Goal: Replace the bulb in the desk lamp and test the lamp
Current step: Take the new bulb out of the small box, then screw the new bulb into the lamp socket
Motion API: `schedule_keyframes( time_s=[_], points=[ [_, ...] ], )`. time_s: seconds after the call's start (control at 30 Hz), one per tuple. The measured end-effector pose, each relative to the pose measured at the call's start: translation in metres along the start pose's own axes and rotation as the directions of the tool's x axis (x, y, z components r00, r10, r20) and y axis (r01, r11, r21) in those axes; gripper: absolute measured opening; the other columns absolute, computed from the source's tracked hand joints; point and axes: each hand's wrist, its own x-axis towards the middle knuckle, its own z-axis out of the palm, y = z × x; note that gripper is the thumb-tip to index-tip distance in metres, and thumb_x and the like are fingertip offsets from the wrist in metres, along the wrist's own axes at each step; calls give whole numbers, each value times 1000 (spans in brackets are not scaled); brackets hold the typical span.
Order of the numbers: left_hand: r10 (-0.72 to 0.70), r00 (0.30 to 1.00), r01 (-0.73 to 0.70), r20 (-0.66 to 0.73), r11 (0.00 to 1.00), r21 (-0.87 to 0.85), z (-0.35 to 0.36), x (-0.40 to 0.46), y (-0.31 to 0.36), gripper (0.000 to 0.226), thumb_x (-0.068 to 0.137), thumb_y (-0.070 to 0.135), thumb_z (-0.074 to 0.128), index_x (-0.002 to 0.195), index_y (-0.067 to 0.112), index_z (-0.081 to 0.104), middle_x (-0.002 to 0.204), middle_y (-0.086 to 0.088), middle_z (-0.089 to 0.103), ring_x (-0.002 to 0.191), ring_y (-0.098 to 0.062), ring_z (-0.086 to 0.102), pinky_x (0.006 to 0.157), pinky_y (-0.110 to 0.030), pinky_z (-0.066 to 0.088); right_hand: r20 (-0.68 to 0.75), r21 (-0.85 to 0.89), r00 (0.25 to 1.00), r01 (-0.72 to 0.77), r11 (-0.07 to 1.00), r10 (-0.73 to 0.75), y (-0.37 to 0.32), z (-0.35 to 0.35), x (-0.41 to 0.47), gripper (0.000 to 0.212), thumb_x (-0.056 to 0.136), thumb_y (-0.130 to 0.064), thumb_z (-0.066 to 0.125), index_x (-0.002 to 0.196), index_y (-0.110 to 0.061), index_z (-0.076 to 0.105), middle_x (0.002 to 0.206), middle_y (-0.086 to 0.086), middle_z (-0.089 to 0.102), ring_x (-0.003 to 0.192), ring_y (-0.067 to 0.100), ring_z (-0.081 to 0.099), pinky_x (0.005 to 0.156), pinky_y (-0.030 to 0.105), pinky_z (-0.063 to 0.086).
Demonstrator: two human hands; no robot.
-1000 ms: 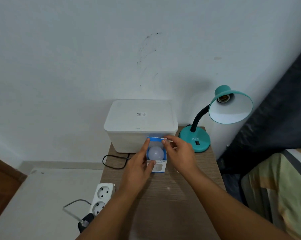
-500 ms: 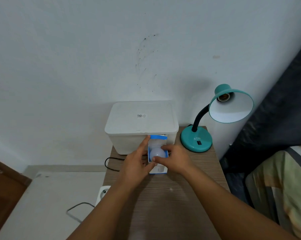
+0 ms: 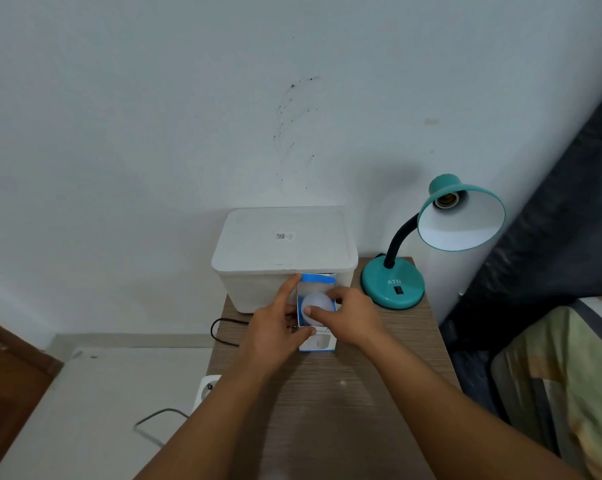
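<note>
Pinching the round white bulb (image 3: pixel 314 306) with right fingers (image 3: pixel 311 310), left hand (image 3: pixel 275 329) gripping its blue-and-white carton (image 3: pixel 317 341), we risk dropping it if the carton tips.

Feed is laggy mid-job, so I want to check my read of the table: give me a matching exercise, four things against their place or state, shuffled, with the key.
Things:
1. bulb
2. lamp socket
3. white bin
4. power strip

Place or state:
A. lid on, at the back of the table
B. bare, no bulb screwed in
C. below the table's left edge
D. in the opened blue carton, right hand pinching it, left hand holding the carton

Pairs: 1-D, 2-B, 3-A, 4-C
</note>
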Motion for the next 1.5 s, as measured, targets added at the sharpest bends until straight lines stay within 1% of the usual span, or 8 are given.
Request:
schedule_keyframes(
  time_s=[0.2, 0.37, 0.57, 0.73, 0.83, 1.17, 1.4, 1.5],
  points=[
    [3, 1000, -3, -19, 999, 39, 1, -3, 1, 101, 77, 33, 83, 146, 56, 14, 123, 3, 68, 104, -8, 67, 89, -38, 58, -100, 174, 994, 59, 983, -42, 3, -11, -26, 53, 77, -49, 75, 122, -28, 56, 110, -10, 62, 85, 4, 60, 77, 29, 53],
    [39, 998, -33, -58, 994, 105, 2, -3, 2, 101, 74, 34, 85, 147, 52, 16, 139, 3, 56, 120, -16, 57, 93, -40, 56, -194, 335, 979, 132, 933, -69, 9, -27, -53, 48, 76, -44, 77, 117, -33, 56, 101, -20, 62, 90, -1, 62, 65, 13, 48],
    [25, 999, -24, -26, 999, 38, 3, -3, 5, 92, 78, 26, 83, 143, 50, 22, 138, 8, 53, 101, -9, 66, 86, -38, 59, -281, 471, 959, 163, 867, -28, 23, -43, -72, 45, 71, -41, 79, 110, -38, 57, 101, -15, 66, 89, -6, 62, 67, 9, 51],
    [56, 998, -56, 6, 993, 104, 3, -2, 0, 60, 80, 28, 80, 130, 36, 48, 131, 4, 56, 99, -11, 66, 85, -29, 58, -304, 488, 953, 157, 859, -2, 34, -50, -79, 48, 72, -40, 79, 115, -30, 60, 103, -13, 67, 89, 0, 64, 65, 10, 51],
    [49, 999, -50, 11, 988, 148, 5, -3, -4, 48, 83, 31, 77, 125, 29, 56, 131, 4, 56, 104, -14, 65, 83, -28, 58, -312, 487, 950, 157, 859, 3, 40, -52, -82, 47, 75, -37, 78, 117, -27, 60, 105, -13, 66, 91, 4, 64, 63, 11, 51],
    [68, 997, -60, -33, 979, 195, 8, -13, 1, 44, 90, 51, 60, 125, 25, 61, 124, 10, 58, 92, -4, 63, 83, -30, 58, -343, 511, 939, 167, 843, 21, 55, -59, -88, 49, 75, -35, 78, 120, -26, 61, 107, -10, 68, 92, 5, 66, 65, 11, 52],
    [-11, 996, 27, -88, 983, 184, 9, -9, 8, 36, 89, 41, 67, 120, 22, 68, 120, 4, 66, 90, -4, 64, 78, -26, 56, -385, 535, 923, 216, 817, 7, 62, -62, -96, 50, 80, -26, 77, 127, -28, 60, 108, -9, 66, 86, -4, 65, 67, 9, 50],
    [-110, 989, 121, -97, 986, 111, 11, -7, 15, 30, 87, 37, 72, 114, 25, 67, 124, 1, 64, 89, -5, 63, 65, -22, 56, -386, 519, 922, 219, 826, -2, 68, -66, -99, 51, 80, -27, 77, 127, -29, 60, 113, -11, 65, 90, -5, 64, 69, 11, 52]
  ],
)
